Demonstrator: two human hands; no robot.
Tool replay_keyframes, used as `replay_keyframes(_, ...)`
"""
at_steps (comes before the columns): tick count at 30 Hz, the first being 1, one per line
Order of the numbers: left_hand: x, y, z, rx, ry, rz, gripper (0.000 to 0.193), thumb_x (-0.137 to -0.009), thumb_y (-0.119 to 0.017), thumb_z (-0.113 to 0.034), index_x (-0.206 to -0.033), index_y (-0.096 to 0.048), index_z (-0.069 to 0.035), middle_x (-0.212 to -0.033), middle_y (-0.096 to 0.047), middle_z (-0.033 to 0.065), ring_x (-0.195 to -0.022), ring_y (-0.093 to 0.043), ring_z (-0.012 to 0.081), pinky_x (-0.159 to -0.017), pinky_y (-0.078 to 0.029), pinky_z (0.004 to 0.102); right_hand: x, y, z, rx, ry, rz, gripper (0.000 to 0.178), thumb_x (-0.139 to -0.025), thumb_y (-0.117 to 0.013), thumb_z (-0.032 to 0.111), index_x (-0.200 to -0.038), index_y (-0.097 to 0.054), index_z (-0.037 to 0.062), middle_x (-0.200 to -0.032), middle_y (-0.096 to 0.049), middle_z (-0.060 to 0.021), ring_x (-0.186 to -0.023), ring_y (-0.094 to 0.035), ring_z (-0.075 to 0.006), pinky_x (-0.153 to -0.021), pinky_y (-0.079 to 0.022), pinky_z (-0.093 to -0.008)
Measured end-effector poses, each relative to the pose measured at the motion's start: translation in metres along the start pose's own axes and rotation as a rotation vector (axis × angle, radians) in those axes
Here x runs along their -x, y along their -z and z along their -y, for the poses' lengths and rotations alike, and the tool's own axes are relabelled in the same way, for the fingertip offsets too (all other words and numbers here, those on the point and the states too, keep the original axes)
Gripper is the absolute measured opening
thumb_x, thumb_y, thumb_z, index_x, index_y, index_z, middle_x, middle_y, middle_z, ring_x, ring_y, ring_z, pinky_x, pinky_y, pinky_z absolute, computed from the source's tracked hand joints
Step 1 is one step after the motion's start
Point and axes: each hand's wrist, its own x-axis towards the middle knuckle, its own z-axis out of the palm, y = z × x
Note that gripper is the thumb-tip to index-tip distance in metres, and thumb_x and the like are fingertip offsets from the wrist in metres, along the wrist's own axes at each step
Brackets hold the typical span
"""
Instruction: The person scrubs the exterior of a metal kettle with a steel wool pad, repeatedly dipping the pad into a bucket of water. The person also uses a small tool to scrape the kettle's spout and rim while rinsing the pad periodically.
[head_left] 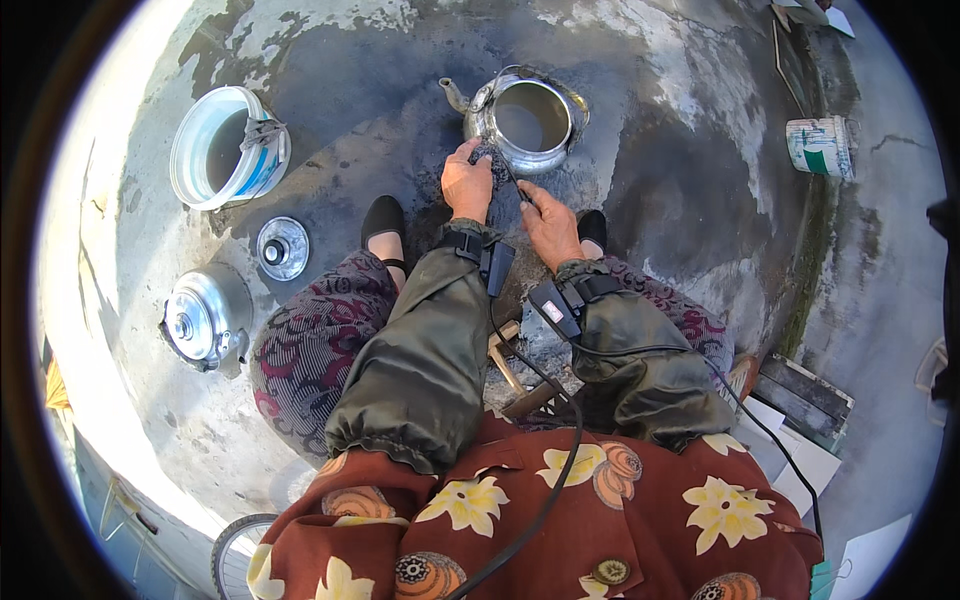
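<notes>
An open metal kettle [478, 122] stands on the wet ground before me, its spout to the left and greyish water inside. My left hand [467, 185] is closed on a dark scrubber [484, 154], which touches the kettle's near left side. Just right of it, my right hand [550, 228] pinches a thin dark rod-like piece [516, 182] that slants up toward the kettle; its kind is unclear. A loose round metal lid [290, 262] with a black knob lies to the left.
At the left stands a white bucket [180, 172] of murky water, a grey cloth [262, 131] over its rim. A second, lidded kettle [215, 345] sits nearer. A white-and-green pail [815, 146] lies at the right. Cables [540, 372] run from my wrists.
</notes>
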Motion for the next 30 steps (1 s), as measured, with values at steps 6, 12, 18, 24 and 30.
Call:
replay_keyframes(6, -0.023, -0.038, 0.012, -0.167, -0.141, -0.12, 0.031, -0.076, -0.07, -0.018, -0.106, -0.068, -0.015, -0.096, -0.06, 0.0075, -0.094, -0.058, 0.0282, -0.08, -0.047, 0.0389, -0.032, -0.003, -0.004, -0.076, 0.074, -0.057, 0.035, -0.091, -0.053, 0.009, -0.126, -0.056, 0.0101, -0.066, -0.056, -0.0015, -0.048, -0.047, -0.0061, -0.045, -0.04, -0.023)
replay_keyframes(12, -0.047, -0.042, 0.009, -0.164, -0.108, -0.148, 0.021, -0.075, -0.071, -0.019, -0.096, -0.07, -0.014, -0.091, -0.061, 0.0069, -0.087, -0.059, 0.0282, -0.074, -0.048, 0.0378, -0.027, 0.055, 0.035, -0.362, -0.197, 0.013, 0.037, -0.091, -0.054, 0.007, -0.128, -0.055, 0.01, -0.07, -0.054, 0.0014, -0.05, -0.041, -0.002, -0.043, -0.036, -0.0186)
replay_keyframes(18, -0.072, -0.032, 0.0, -0.237, -0.168, -0.169, 0.015, -0.078, -0.068, -0.021, -0.092, -0.069, -0.016, -0.09, -0.061, 0.0064, -0.084, -0.061, 0.0289, -0.072, -0.048, 0.0394, 0.012, 0.133, 0.1, -0.246, -0.128, 0.022, 0.038, -0.094, -0.053, 0.01, -0.132, -0.05, 0.0066, -0.076, -0.056, 0.0004, -0.052, -0.04, -0.0006, -0.047, -0.035, -0.0164)
replay_keyframes(24, -0.062, -0.041, 0.008, -0.278, -0.199, -0.097, 0.014, -0.079, -0.065, -0.014, -0.091, -0.07, -0.017, -0.09, -0.061, 0.0024, -0.086, -0.061, 0.0241, -0.073, -0.049, 0.035, 0.011, 0.148, 0.115, -0.237, 0.006, -0.101, 0.041, -0.095, -0.052, 0.014, -0.135, -0.046, 0.0083, -0.078, -0.058, -0.0023, -0.05, -0.04, -0.0016, -0.044, -0.03, -0.0172)
replay_keyframes(30, -0.067, -0.039, 0.017, -0.245, -0.421, -0.161, 0.013, -0.08, -0.062, -0.011, -0.088, -0.071, -0.016, -0.086, -0.06, 0.0048, -0.086, -0.06, 0.0258, -0.072, -0.049, 0.0365, 0.015, 0.148, 0.119, -0.19, 0.057, -0.049, 0.041, -0.095, -0.052, 0.013, -0.135, -0.046, 0.0072, -0.08, -0.058, -0.0029, -0.051, -0.038, -0.0015, -0.045, -0.03, -0.0168)
